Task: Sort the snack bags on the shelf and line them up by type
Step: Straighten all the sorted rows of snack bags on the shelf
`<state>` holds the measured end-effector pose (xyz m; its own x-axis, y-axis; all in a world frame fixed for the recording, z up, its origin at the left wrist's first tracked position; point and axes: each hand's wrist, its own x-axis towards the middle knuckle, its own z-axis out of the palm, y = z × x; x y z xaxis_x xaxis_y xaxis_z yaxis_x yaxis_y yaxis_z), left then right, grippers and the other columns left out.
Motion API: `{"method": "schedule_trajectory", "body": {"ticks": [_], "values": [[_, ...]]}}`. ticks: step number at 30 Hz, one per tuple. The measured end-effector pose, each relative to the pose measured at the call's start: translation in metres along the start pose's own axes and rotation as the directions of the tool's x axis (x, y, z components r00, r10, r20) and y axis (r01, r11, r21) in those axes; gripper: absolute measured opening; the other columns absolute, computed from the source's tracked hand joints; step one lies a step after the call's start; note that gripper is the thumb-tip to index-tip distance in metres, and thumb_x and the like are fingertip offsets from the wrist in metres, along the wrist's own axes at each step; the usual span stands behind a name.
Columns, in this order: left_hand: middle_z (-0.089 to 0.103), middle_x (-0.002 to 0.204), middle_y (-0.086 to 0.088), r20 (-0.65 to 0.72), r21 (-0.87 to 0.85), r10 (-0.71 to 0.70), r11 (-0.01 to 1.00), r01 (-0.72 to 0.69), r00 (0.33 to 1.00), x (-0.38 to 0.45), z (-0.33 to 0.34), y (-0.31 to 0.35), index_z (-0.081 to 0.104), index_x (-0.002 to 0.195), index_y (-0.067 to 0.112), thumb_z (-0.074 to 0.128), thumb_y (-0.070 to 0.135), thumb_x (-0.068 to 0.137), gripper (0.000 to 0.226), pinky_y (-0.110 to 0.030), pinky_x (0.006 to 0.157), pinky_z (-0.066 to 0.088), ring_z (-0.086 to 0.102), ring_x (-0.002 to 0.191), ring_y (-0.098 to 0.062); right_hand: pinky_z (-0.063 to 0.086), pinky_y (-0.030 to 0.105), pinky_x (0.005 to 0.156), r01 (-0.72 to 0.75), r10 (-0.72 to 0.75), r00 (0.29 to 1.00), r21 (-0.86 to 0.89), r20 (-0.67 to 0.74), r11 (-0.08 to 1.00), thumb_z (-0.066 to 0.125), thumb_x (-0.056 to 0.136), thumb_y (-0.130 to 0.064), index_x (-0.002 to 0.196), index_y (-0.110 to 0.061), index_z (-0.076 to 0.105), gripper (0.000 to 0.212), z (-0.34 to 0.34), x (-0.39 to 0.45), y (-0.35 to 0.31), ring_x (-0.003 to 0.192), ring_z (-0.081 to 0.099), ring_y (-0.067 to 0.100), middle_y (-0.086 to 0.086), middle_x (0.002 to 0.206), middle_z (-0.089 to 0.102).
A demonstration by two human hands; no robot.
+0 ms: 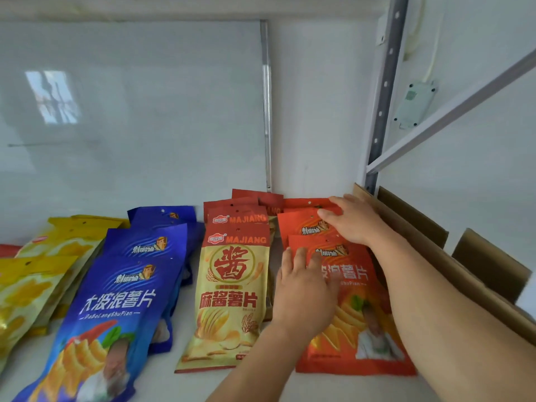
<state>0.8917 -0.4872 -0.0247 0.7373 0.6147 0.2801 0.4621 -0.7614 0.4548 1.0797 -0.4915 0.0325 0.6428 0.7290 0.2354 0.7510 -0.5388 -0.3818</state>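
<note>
Head view: both my hands flat on the orange bags at the shelf's right end.
Left hand [304,285] and right hand [352,220] press orange bags [356,314] open-fingered; I judge the overlapped stack could slide into the Majiang bags [232,294].

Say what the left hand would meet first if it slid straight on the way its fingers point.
Resting flat on the front orange chip bag, the left hand points up toward the shelf back. It would probably first meet the next orange bag overlapping behind, though depth is unclear.
</note>
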Motion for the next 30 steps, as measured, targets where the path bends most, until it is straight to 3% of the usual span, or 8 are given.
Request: {"method": "schedule_trajectory", "body": {"ticks": [2,4,8,11,14,24,30], "values": [[0.023,0.163,-0.009,-0.072,-0.046,0.000,0.999,-0.004,0.997,0.008,-0.005,-0.003,0.031,0.154,0.015,0.038,0.048,0.104,0.061,-0.041,0.124,0.008,0.008,0.153,-0.030,0.039,0.054,0.109,-0.048,0.045,0.999,0.117,0.025,0.992,0.038,0.077,-0.085,0.147,-0.034,0.039,0.086,-0.002,-0.012,0.004,0.137,0.043,0.030,0.004,0.152,0.041],[0.018,0.164,-0.011,-0.035,-0.186,-0.081,0.980,0.073,0.996,0.018,-0.006,-0.004,0.022,0.157,0.012,0.042,0.049,0.102,0.069,-0.041,0.123,0.011,0.009,0.152,-0.029,0.043,0.053,0.106,-0.116,0.112,0.993,0.246,0.029,0.962,0.039,0.063,-0.096,0.146,-0.036,0.037,0.102,0.003,-0.028,0.008,0.132,0.049,0.029,0.003,0.150,0.045],[0.013,0.163,-0.017,0.126,-0.452,-0.312,0.827,0.335,0.942,0.040,0.009,-0.011,0.002,0.158,0.008,0.051,0.052,0.097,0.090,-0.048,0.120,0.027,0.023,0.148,-0.037,0.039,0.045,0.110,-0.288,0.275,0.957,0.425,0.095,0.858,0.056,0.088,-0.063,0.158,-0.020,0.016,0.091,0.027,-0.059,0.018,0.138,0.044,0.030,0.009,0.157,0.036],[0.032,0.155,-0.020,0.219,-0.556,-0.401,0.698,0.451,0.889,0.048,0.023,-0.018,0.005,0.157,0.009,0.056,0.051,0.095,0.091,-0.045,0.109,0.043,0.045,0.135,-0.036,0.045,0.043,0.105,-0.387,0.356,0.921,0.477,0.159,0.789,0.057,0.090,-0.058,0.155,-0.013,0.020,0.087,0.043,-0.061,0.027,0.126,0.054,0.032,0.013,0.145,0.050],[0.045,0.147,-0.019,0.202,-0.556,-0.399,0.705,0.440,0.894,0.050,0.032,-0.023,0.012,0.155,0.010,0.054,0.045,0.098,0.079,-0.044,0.103,0.048,0.055,0.127,-0.034,0.049,0.042,0.100,-0.408,0.366,0.912,0.498,0.186,0.765,0.057,0.091,-0.058,0.149,-0.012,0.033,0.077,0.047,-0.058,0.031,0.116,0.061,0.030,0.011,0.134,0.059],[0.041,0.151,-0.016,0.123,-0.476,-0.389,0.784,0.398,0.913,0.054,0.042,-0.030,0.008,0.157,0.010,0.050,0.045,0.099,0.079,-0.047,0.108,0.043,0.048,0.133,-0.035,0.051,0.033,0.083,-0.357,0.304,0.934,0.543,0.187,0.760,0.057,0.094,-0.051,0.141,-0.015,0.043,0.061,0.059,-0.061,0.033,0.099,0.065,0.026,0.009,0.125,0.064],[0.043,0.149,-0.015,0.131,-0.509,-0.418,0.750,0.423,0.899,0.060,0.041,-0.030,0.011,0.155,0.012,0.051,0.044,0.098,0.076,-0.049,0.103,0.048,0.053,0.128,-0.035,0.048,0.031,0.082,-0.352,0.320,0.935,0.517,0.155,0.780,0.061,0.092,-0.049,0.140,-0.012,0.043,0.062,0.055,-0.056,0.028,0.106,0.065,0.029,0.010,0.126,0.064]]}}
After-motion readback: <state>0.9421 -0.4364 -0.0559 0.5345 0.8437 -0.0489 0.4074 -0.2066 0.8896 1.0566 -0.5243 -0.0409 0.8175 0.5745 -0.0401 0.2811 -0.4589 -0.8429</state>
